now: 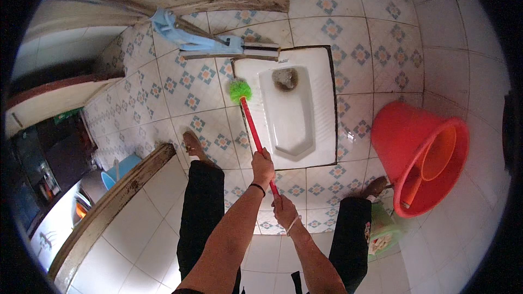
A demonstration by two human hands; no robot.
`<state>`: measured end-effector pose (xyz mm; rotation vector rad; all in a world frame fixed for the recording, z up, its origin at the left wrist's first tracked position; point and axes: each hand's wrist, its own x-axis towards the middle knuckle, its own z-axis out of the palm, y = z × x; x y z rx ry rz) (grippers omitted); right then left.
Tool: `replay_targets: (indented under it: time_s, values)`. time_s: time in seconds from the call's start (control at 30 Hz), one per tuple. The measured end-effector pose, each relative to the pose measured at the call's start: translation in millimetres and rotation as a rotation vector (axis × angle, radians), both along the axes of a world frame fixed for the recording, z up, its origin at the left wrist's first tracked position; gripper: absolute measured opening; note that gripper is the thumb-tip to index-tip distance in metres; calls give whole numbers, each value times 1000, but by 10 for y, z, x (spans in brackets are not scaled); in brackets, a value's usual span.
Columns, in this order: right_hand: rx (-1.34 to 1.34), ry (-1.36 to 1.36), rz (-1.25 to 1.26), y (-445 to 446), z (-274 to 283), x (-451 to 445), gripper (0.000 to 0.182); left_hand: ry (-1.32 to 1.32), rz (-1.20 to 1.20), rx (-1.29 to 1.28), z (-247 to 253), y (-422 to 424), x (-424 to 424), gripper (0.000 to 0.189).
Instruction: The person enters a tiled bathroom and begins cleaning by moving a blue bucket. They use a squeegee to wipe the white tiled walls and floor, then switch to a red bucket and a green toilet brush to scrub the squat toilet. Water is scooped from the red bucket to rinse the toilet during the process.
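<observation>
A toilet brush [251, 124] with a red handle and round green bristles is held in both hands. My left hand [262, 166] wraps around the middle of the handle, a dark band on its wrist. Lower down, at the handle's end, my right hand [284, 210] has its own grip, a pale bracelet on that wrist. The green bristle head [240, 90] is over the left rim of a white squat toilet [322, 106]. Murky, foamy water [285, 79] stands in the toilet's drain hole.
A light-blue mop [212, 44] lies with its head across the toilet's far left corner. To the right stands a red bucket [392, 130] with an orange dipper [438, 153] inside. A green waste basket [382, 232] sits beside my right leg. Beyond the left wall's edge [114, 208] is a blue bucket [122, 169].
</observation>
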<state>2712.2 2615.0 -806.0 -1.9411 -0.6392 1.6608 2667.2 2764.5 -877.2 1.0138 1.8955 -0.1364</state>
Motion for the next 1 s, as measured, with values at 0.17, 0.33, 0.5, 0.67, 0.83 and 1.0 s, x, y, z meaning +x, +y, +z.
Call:
replay_targets:
  time_s: [0.17, 0.33, 0.5, 0.67, 0.83, 1.0]
  values:
    - [-150, 0, 119, -933, 790, -180, 40, 101, -153, 41, 337, -1321, -320, 38]
    - [-7, -133, 22, 337, 87, -65, 33, 9, -66, 83, 10, 237, -48, 44]
    - [-66, -46, 144, -685, 280, -297, 33, 112, -371, 82, 132, -770, -307, 36]
    - [4, -208, 117, -945, 412, -326, 34, 85, -286, -16, 208, -891, -264, 35]
    - [121, -281, 124, 89, 91, -136, 32, 170, -307, 50, -97, 42, -45, 40]
    - [-449, -23, 324, -1336, 996, -138, 26, 96, 76, -273, 243, -2152, -535, 36]
